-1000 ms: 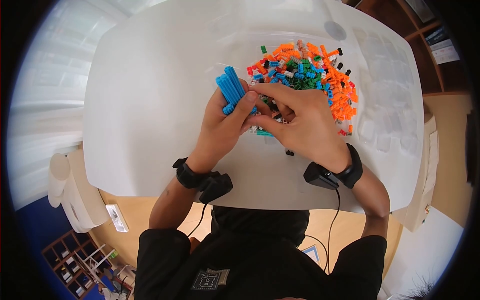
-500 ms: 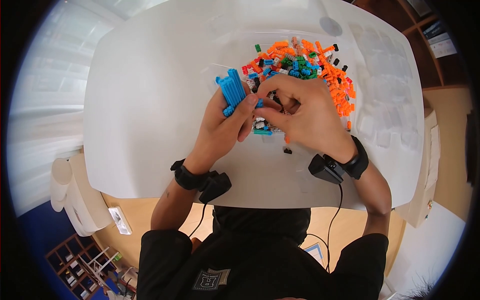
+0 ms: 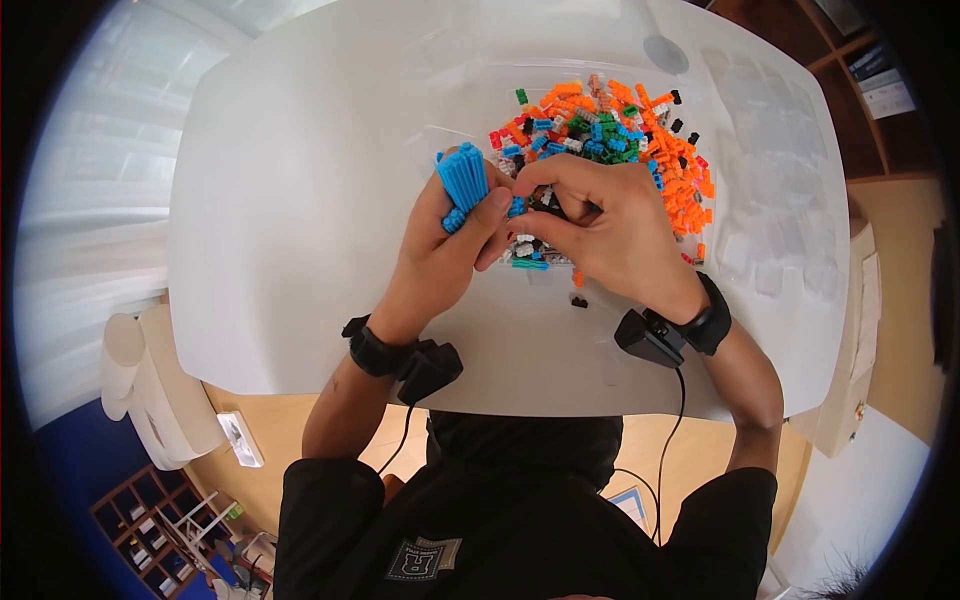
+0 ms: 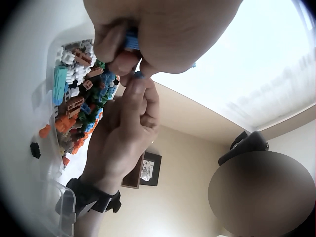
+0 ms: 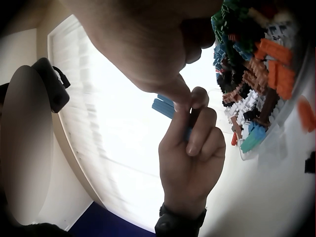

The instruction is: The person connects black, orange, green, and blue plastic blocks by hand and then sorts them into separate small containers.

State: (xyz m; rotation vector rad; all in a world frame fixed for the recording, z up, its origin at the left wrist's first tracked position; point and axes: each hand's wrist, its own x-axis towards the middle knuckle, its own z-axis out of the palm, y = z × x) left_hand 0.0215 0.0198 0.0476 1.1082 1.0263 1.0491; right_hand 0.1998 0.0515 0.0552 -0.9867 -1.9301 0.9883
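Note:
My left hand (image 3: 438,250) grips a bundle of long blue building-brick strips (image 3: 462,178), which stick up past the thumb with their ends towards the far side. A short blue piece lies against the bundle's lower left side. Close beside the left thumb, my right hand (image 3: 625,230) pinches a small blue brick (image 3: 517,206) between thumb and forefinger. In the left wrist view that brick (image 4: 139,75) peeks out at the right fingertips, and blue strips (image 4: 132,39) show inside the left hand. The right wrist view has the bundle (image 5: 164,107) partly hidden behind the fingers.
A clear tray (image 5: 245,155) heaped with loose bricks (image 3: 680,180) in orange, green, blue, white and other colours lies beyond the right hand. Clear plastic compartments (image 3: 775,180) stand at the right. A black brick (image 3: 579,301) lies on the white table (image 3: 300,230) near me.
My right fingertips have drawn slightly away from the left hand, and the small blue brick now shows between them. The blue bundle has tipped so its ends face up more.

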